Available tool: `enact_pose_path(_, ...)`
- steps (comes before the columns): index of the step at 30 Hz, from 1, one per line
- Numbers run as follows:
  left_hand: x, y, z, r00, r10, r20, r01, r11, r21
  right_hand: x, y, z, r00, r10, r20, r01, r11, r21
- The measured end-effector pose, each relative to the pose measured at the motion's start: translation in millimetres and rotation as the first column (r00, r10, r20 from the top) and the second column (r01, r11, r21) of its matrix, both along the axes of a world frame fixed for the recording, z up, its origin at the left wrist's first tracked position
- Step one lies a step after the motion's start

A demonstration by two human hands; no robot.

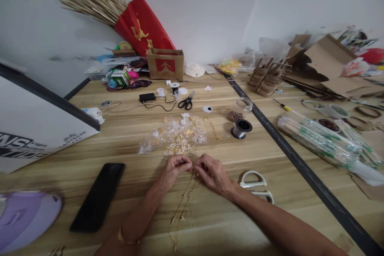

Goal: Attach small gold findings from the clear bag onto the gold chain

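Note:
My left hand (177, 167) and my right hand (211, 171) are side by side over the table, fingertips almost touching. Both are closed in a pinch. A thin gold beaded chain (182, 208) hangs in two strands from the right fingertips and trails towards me on the wood. What the left fingertips hold is too small to make out. Just beyond the hands is a pile of gold and clear beads (178, 144) with small plastic bags. A short gold chain (213, 128) lies right of the pile, near a spool of wire (241, 129).
White-handled scissors (253, 184) lie partly behind my right forearm. On the left are a black phone (97, 197) and a purple iron-like object (28, 218). Black scissors (186, 102), a bead jar (238, 112) and wrapped sticks (318, 140) lie farther out.

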State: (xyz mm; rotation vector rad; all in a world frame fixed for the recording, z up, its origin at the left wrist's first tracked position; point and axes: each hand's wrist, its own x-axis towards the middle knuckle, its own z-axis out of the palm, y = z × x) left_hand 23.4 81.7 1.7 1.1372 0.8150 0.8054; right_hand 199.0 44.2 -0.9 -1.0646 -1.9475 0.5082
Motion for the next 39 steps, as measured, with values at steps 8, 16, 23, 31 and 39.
enact_pose_path(8, 1.5, -0.4, 2.3, 1.0, 0.012, -0.014, -0.013, 1.0, -0.022, -0.3, 0.9, -0.6, 1.0, 0.027, 0.011, -0.027, 1.0, 0.014)
enact_pose_path(16, 1.1, 0.0, 0.4, 1.0, 0.003, 0.001, -0.003, 1.0, -0.004, 0.5, 0.6, 0.1, 1.0, 0.014, 0.021, -0.015, 1.0, 0.009)
enact_pose_path(23, 1.8, 0.1, 0.6, 0.998, 0.057, 0.022, -0.055, 0.997, -0.06, 0.3, 0.1, -0.7, 1.0, 0.014, 0.022, -0.014, 1.0, 0.009)
enact_pose_path(31, 0.8, 1.1, -2.9, 0.993, 0.068, 0.101, -0.056, 0.992, -0.114, 0.0, 0.1, -1.5, 1.0, 0.009, 0.012, -0.009, 1.0, -0.004)
enact_pose_path(39, 2.0, 0.4, 0.5, 0.991, 0.075, 0.11, -0.063, 0.991, -0.115, -0.9, -0.5, 0.8, 1.0, 0.007, 0.004, -0.007, 1.0, 0.012)
